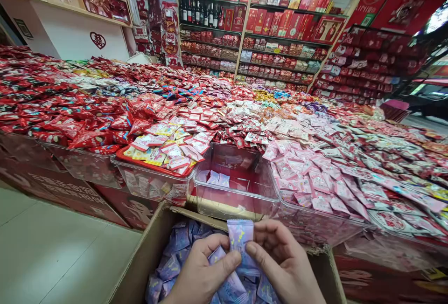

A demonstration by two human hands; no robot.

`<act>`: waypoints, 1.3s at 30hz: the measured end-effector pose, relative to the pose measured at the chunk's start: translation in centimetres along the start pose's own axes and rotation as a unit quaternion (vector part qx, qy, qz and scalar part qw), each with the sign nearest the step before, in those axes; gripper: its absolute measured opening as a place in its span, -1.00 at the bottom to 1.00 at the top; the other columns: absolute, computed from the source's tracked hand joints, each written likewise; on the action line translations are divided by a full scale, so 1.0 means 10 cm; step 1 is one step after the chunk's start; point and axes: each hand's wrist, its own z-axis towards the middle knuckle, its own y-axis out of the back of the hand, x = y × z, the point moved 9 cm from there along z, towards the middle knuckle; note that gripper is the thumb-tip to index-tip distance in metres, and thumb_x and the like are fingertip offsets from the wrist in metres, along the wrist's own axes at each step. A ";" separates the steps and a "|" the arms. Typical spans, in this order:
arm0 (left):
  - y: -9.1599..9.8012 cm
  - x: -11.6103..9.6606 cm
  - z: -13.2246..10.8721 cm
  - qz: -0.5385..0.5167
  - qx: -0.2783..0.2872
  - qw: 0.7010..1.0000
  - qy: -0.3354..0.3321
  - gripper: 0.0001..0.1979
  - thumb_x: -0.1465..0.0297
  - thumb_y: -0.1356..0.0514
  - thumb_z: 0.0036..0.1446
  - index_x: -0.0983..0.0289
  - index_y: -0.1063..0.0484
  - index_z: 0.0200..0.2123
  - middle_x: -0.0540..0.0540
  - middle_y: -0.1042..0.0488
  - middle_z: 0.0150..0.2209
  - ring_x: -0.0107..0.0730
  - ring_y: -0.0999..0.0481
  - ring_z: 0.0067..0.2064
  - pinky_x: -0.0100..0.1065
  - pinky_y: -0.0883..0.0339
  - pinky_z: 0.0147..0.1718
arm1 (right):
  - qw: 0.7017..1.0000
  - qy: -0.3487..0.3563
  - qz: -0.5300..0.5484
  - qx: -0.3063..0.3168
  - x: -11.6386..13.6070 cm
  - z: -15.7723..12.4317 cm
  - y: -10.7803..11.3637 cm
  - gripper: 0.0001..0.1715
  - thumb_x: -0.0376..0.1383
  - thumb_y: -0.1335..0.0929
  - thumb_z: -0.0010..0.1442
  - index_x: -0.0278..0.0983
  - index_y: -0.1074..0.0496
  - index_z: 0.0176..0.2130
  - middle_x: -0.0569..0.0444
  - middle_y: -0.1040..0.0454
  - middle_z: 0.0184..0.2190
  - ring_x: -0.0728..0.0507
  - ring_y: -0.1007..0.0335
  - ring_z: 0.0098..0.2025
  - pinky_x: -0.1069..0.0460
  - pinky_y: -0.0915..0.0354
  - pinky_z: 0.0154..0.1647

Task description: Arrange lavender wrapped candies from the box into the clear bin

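My right hand (285, 259) pinches a small purple candy packet (241, 235) upright between thumb and fingers. My left hand (205, 269) is closed, its thumb against the same packet's lower left. Another purple packet (231, 287) shows under the left thumb and appears gripped by that hand. Both hands are above an open cardboard box (135, 252) filled with similar purple candy packets (171, 266). Just beyond the box stands a clear plastic bin (238, 197), with a few pale purple packets (219, 179) at its back left.
Left of the bin, a red tray (147, 168) bears yellow and pink packets. Pink packets (315, 178) heap up on the right, red packets (87, 131) on the far left. Shelves (241, 29) of red boxes and bottles line the back. Tiled floor (70, 243) lies at left.
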 end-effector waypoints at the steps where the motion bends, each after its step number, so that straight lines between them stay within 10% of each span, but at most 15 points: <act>1: -0.01 -0.05 0.02 -0.009 0.018 1.000 -0.004 -0.71 0.16 -0.17 -0.07 0.24 -0.48 -0.36 0.02 -0.48 -0.36 -0.30 -0.38 -0.28 -0.42 -0.25 -0.26 | 1.000 0.003 -0.012 0.016 0.04 0.03 -0.03 -0.70 -0.23 -0.40 -0.07 -0.22 -0.29 -0.29 0.11 -0.45 -0.43 -0.04 -0.37 -0.36 0.09 -0.27 -0.32; 13: 0.20 -0.16 0.02 -0.063 0.010 0.998 -0.011 -0.78 0.26 -0.14 0.03 0.29 -0.41 -0.33 0.04 -0.51 -0.38 -0.34 -0.40 -0.29 -0.40 -0.19 -0.24 | 0.977 0.082 -0.180 0.080 0.50 0.20 -0.21 -0.74 -0.24 -0.34 0.01 -0.21 -0.26 -0.24 0.05 -0.41 -0.36 -0.08 -0.35 -0.32 0.04 -0.30 -0.31; 18: 0.44 0.02 -0.01 -0.064 -0.013 0.996 0.056 -0.79 0.25 -0.14 0.01 0.29 -0.36 -0.41 0.02 -0.50 -0.51 -0.43 -0.38 -0.43 -0.46 -0.16 -0.42 | 0.849 0.223 -0.478 0.038 1.20 0.83 -0.30 -0.89 -0.35 -0.30 0.01 -0.24 -0.29 -0.35 0.08 -0.41 -0.43 -0.07 -0.32 -0.39 0.04 -0.24 -0.35; 22: 0.44 0.23 0.01 -0.066 -0.015 0.993 0.100 -0.77 0.23 -0.16 -0.05 0.30 -0.35 -0.41 0.02 -0.49 -0.53 -0.45 -0.33 -0.50 -0.45 -0.10 -0.49 | 0.601 0.101 -0.756 0.239 0.47 1.41 -0.63 -0.79 -0.47 -0.28 -0.05 -0.25 -0.40 -0.35 0.03 -0.46 -0.39 -0.17 -0.31 -0.23 0.04 -0.20 -0.32; 24: 0.41 0.27 0.02 -0.062 -0.006 0.993 0.097 -0.76 0.23 -0.16 -0.06 0.30 -0.35 -0.41 0.03 -0.49 -0.53 -0.40 -0.35 -0.45 -0.42 -0.11 -0.43 | 0.526 0.051 -0.792 0.307 0.04 1.53 -0.68 -0.81 -0.48 -0.32 -0.12 -0.26 -0.44 -0.43 0.01 -0.48 -0.44 -0.21 -0.33 -0.25 0.03 -0.20 -0.37; 29: 0.47 0.29 0.03 -0.054 -0.008 0.995 0.080 -0.79 0.24 -0.15 -0.06 0.28 -0.36 -0.43 0.02 -0.49 -0.53 -0.34 -0.38 -0.37 -0.37 -0.11 -0.29 | 0.479 0.010 -0.801 0.360 -0.52 1.66 -0.70 -0.75 -0.52 -0.31 -0.13 -0.29 -0.49 -0.41 -0.05 -0.50 -0.41 -0.22 -0.39 -0.31 0.03 -0.22 -0.41; 39: 0.51 0.32 0.05 -0.065 -0.002 0.995 0.078 -0.82 0.28 -0.13 -0.03 0.29 -0.35 -0.42 0.02 -0.49 -0.54 -0.37 -0.38 -0.40 -0.39 -0.16 -0.34 | 0.458 -0.029 -0.830 0.318 -0.61 1.83 -0.47 -0.58 -0.29 -0.41 -0.14 -0.41 -0.42 -0.22 -0.18 -0.48 -0.25 -0.26 -0.40 -0.22 0.04 -0.26 -0.35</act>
